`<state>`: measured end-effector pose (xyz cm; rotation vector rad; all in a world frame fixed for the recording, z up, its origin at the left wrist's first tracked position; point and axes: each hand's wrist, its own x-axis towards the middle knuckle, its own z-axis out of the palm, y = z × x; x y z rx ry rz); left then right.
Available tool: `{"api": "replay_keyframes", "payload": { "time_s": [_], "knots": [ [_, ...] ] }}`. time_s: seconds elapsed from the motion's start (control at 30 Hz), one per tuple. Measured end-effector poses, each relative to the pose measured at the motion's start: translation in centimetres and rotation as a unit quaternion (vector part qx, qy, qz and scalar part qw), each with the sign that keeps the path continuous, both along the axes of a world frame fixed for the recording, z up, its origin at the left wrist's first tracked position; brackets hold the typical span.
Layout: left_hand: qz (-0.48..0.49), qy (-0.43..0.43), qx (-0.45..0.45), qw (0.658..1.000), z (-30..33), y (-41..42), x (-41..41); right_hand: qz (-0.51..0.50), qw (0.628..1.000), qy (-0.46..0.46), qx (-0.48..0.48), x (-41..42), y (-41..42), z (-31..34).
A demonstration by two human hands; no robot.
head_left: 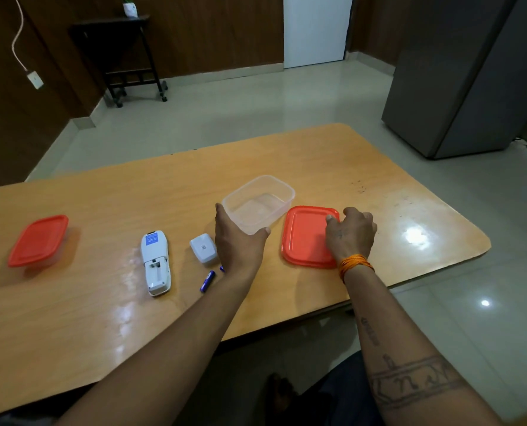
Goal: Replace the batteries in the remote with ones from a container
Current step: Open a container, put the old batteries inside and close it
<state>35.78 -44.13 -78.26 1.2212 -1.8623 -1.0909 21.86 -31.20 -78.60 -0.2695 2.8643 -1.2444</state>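
A: Reaching across the table, the left hand spreads its thumb and fingers at the near wall of the clear container; the grip is open and clasps nothing. The right hand rests on the red lid, fingers curled at its far edge; whether it pinches the lid cannot be told.

B: And the step in hand?

A: Probably closing the emptied container. To do it well, steady the container, lift the lid level, seat one corner, then press round the rim.

B: Where is the remote?

A: The remote lies face down, left of the left forearm. It is white with a blue label, and its battery bay is uncovered and appears empty. The white battery cover sits just beside it. One blue battery lies near the forearm; a second blue tip shows at the wrist. A second, lidded container stands well apart, far left.
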Motion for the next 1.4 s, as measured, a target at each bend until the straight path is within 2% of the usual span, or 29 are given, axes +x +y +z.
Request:
{"api": "replay_keyframes", "payload": {
  "time_s": [0.1, 0.2, 0.3, 0.43, 0.53, 0.67, 0.83, 1.03, 1.17, 1.23, 1.4],
  "knots": [
    [-0.014, 0.010, -0.030, 0.999, 0.5, 0.5, 1.4, 0.013, 0.998, 0.043, 0.032, 0.9, -0.1, 0.6],
    [-0.043, 0.001, -0.065, 0.997, 1.1, 0.5, 3.6, 0.058, 0.995, 0.081, -0.004, 2.2, -0.7, 1.4],
    [-0.049, -0.018, -0.054, 0.997, 1.2, -0.1, 6.7, 0.139, 0.985, 0.081, -0.062, 3.9, -1.9, 2.2],
    [-0.031, -0.062, -0.057, 0.996, 0.7, -1.2, 11.2, 0.245, 0.966, 0.053, -0.066, 6.6, -3.6, 2.7],
    [-0.026, -0.099, -0.076, 0.992, 0.4, -2.0, 13.8, 0.312, 0.949, 0.024, -0.032, 8.3, -4.6, 2.6],
    [-0.037, -0.176, -0.106, 0.978, -0.3, -2.4, 15.6, 0.402, 0.913, 0.000, 0.069, 10.5, -5.8, 2.3],
    [-0.047, -0.227, -0.136, 0.963, -0.6, -2.8, 15.7, 0.408, 0.898, 0.007, 0.161, 12.3, -6.9, 1.7],
    [-0.081, -0.266, -0.203, 0.939, -0.8, -2.6, 14.6, 0.412, 0.894, 0.019, 0.177, 12.4, -7.3, 1.4],
    [-0.095, -0.277, -0.209, 0.933, -0.9, -2.8, 13.9, 0.414, 0.898, 0.002, 0.147, 12.3, -7.0, 1.7],
    [-0.084, -0.255, -0.215, 0.939, -0.5, -2.9, 13.3, 0.412, 0.905, -0.004, 0.111, 11.6, -6.7, 2.4],
    [-0.058, -0.173, -0.183, 0.966, 1.9, -3.7, 9.6, 0.303, 0.952, -0.024, -0.042, 7.9, -6.2, 4.3]
  ]
}}
